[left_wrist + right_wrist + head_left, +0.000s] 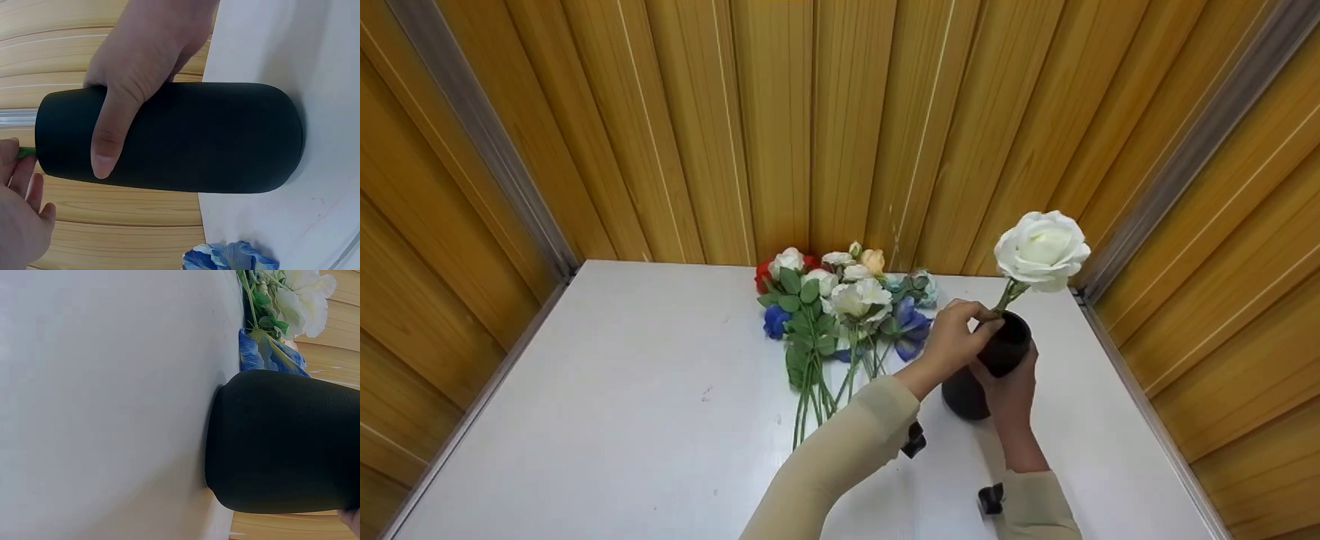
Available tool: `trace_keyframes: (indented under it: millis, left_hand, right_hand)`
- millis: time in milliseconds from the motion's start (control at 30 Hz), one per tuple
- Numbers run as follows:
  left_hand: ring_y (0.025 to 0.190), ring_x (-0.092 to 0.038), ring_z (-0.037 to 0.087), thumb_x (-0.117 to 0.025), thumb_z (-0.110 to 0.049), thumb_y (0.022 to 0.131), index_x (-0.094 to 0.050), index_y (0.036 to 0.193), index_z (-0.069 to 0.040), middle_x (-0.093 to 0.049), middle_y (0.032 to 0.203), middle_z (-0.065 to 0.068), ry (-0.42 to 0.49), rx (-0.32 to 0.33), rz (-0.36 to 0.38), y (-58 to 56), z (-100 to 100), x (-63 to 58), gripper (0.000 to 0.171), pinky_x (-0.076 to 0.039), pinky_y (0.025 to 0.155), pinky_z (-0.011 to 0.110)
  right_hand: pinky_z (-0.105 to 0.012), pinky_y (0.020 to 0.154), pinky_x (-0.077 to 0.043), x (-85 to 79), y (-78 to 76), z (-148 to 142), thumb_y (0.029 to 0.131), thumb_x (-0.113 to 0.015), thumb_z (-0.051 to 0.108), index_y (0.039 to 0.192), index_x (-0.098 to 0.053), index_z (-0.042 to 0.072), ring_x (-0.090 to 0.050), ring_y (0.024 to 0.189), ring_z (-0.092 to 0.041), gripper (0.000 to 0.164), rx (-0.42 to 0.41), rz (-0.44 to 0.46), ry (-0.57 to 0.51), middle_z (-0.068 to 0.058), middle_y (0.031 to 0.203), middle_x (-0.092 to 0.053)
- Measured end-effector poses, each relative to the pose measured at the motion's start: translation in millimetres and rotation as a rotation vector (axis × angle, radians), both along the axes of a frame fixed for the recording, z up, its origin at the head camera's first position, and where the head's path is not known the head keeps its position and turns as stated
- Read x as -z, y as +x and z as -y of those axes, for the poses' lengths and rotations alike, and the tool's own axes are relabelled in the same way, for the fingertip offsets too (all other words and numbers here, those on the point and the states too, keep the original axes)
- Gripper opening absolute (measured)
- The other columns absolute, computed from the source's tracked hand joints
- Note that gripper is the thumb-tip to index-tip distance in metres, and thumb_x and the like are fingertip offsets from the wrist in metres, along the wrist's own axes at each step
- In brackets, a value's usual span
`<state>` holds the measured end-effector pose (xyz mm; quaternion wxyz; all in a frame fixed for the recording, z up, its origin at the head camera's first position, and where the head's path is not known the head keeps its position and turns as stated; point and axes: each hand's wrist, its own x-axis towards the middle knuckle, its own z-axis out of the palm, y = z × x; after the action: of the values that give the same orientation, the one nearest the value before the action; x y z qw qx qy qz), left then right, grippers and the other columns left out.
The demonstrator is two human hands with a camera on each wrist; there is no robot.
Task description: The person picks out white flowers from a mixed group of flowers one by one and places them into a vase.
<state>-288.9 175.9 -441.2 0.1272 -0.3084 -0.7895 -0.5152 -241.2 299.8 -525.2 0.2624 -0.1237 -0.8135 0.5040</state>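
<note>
White rose slants upward, left fingers pinching stem, right fingers gripping upright vase.

No readable text or labels.

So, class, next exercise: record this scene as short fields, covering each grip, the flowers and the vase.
Left grip: pinches the stem of a white rose
Right grip: holds the vase below its mouth
Vase: black, base on the white table
Rose: bloom clear of the vase mouth; stem's lower end hidden
Other flowers: white, red, blue and peach, piled left of the vase
</note>
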Motion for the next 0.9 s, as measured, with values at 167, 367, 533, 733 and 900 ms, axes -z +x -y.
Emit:
trace_keyframes:
  millis: [167, 367, 533, 733, 900]
  left_hand:
    - [0.097, -0.068, 0.019, -0.071, -0.019, 0.096, -0.079, 0.092, -0.006, -0.079, 0.093, 0.005, -0.065, 0.008, -0.006, -1.7, 0.3, -0.8, 0.016, -0.050, 0.086, 0.018]
    - [0.100, -0.066, 0.019, -0.072, -0.019, 0.096, -0.080, 0.091, -0.005, -0.078, 0.096, 0.005, -0.086, 0.023, -0.031, -2.1, -1.1, 0.5, 0.016, -0.050, 0.092, 0.018]
    - [0.110, -0.064, 0.019, -0.070, -0.020, 0.097, -0.080, 0.096, -0.006, -0.076, 0.109, 0.005, -0.105, 0.021, -0.041, -1.7, -3.2, 2.1, 0.017, -0.049, 0.099, 0.020]
    - [0.122, -0.062, 0.020, -0.066, -0.022, 0.100, -0.080, 0.108, -0.009, -0.072, 0.124, 0.005, -0.173, 0.032, -0.054, -1.6, -4.1, 3.1, 0.021, -0.048, 0.107, 0.023]
    - [0.123, -0.061, 0.020, -0.064, -0.022, 0.102, -0.080, 0.111, -0.010, -0.072, 0.127, 0.005, -0.191, 0.029, -0.075, -0.1, -2.0, 5.1, 0.022, -0.047, 0.108, 0.024]
  right_hand:
    - [-0.060, 0.120, -0.031, -2.7, 0.3, 0.3, 0.086, -0.080, 0.017, 0.161, -0.012, 0.002, -0.035, 0.149, -0.045, 0.103, -0.002, 0.038, -0.041, -0.028, 0.161, -0.034]
    - [-0.060, 0.122, -0.029, -6.2, 0.0, -0.3, 0.087, -0.079, 0.021, 0.162, -0.009, 0.003, -0.032, 0.152, -0.045, 0.105, 0.017, 0.119, -0.055, -0.029, 0.164, -0.029]
    - [-0.060, 0.122, -0.029, -7.8, -0.7, -1.1, 0.087, -0.078, 0.022, 0.162, -0.007, 0.002, -0.031, 0.152, -0.046, 0.105, 0.016, 0.145, -0.050, -0.029, 0.165, -0.027]
    - [-0.061, 0.121, -0.031, -7.6, -1.4, -1.4, 0.086, -0.079, 0.020, 0.161, -0.009, 0.000, -0.034, 0.150, -0.047, 0.105, 0.029, 0.124, -0.033, -0.031, 0.163, -0.030]
    - [-0.061, 0.121, -0.032, -8.0, -1.1, -0.2, 0.086, -0.079, 0.019, 0.162, -0.008, 0.000, -0.035, 0.150, -0.047, 0.106, 0.029, 0.133, -0.048, -0.030, 0.163, -0.030]
